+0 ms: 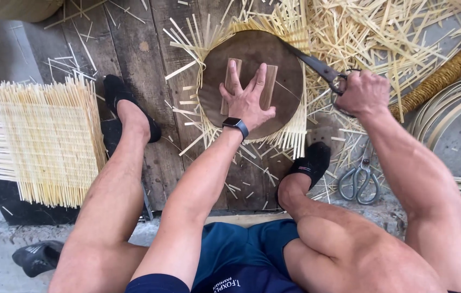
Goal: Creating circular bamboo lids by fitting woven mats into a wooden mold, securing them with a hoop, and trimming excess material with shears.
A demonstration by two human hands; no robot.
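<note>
My left hand [247, 96] presses flat, fingers spread, on a round dark wooden disc [285, 81] that has two small wooden blocks on top. The disc lies over a woven mat of pale bamboo strips [294, 130] whose ends stick out around it. My right hand [362, 92] is closed on the handles of large dark shears [317, 66], whose blades reach along the disc's upper right edge. A dark watch sits on my left wrist.
A square woven bamboo mat [46, 144] lies at the left on the plank floor. A second pair of scissors [359, 182] rests by my right foot. Cut strips litter the top right, beside a braided rope [447, 73] and coiled cane hoops [458, 130].
</note>
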